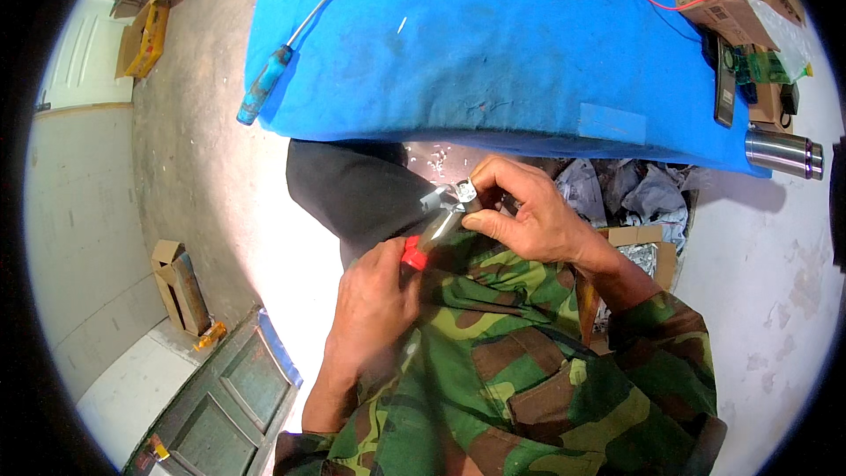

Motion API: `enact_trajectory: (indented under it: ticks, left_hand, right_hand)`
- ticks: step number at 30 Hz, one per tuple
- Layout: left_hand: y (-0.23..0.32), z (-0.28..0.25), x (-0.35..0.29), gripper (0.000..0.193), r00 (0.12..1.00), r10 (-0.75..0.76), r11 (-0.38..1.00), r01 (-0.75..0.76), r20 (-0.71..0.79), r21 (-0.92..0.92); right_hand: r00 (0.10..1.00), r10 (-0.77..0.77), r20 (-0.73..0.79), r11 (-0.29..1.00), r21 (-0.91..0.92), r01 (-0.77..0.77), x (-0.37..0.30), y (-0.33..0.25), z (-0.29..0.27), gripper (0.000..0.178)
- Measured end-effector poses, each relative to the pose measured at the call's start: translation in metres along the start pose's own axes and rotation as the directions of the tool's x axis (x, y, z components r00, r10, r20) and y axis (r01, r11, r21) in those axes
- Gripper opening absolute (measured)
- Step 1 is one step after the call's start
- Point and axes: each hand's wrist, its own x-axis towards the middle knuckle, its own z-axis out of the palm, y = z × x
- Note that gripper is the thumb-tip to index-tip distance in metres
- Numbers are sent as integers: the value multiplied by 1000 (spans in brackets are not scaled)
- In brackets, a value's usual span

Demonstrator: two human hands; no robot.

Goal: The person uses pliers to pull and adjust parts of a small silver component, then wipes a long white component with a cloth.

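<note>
My left hand (377, 286) is closed round a red-handled metal tool (440, 227), its red grip partly hidden by the fingers. The tool's shiny metal end reaches up to a small silvery cylindrical part (467, 194). Thumb and fingers of my right hand (533, 216) pinch that part from the right. A pale grey piece (431, 200) shows at the left of the part; whether it belongs to the tool I cannot tell. Both hands are above my lap, in front of the blue-covered table (493, 62).
A blue-handled screwdriver (266, 84) lies on the table's left edge. At its right edge are a phone (725, 88) and a steel flask (782, 153). Plastic bags (648, 194) and an open cardboard box (636, 235) stand below. A green metal case (211, 427) is at lower left.
</note>
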Motion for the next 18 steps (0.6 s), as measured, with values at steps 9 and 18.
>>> enact_trajectory:
  ticks: [9,18]
  left_hand:
    - [1,-22,7,26,976,-33,987,66,214,-148]
    - [-3,-6,1,45,998,49,974,-39,-41,222]
  right_hand:
    - [992,-103,78,992,-62,108,10,-6,-9,23]
    - [933,355,48,862,371,-347,-1,-8,12,19]
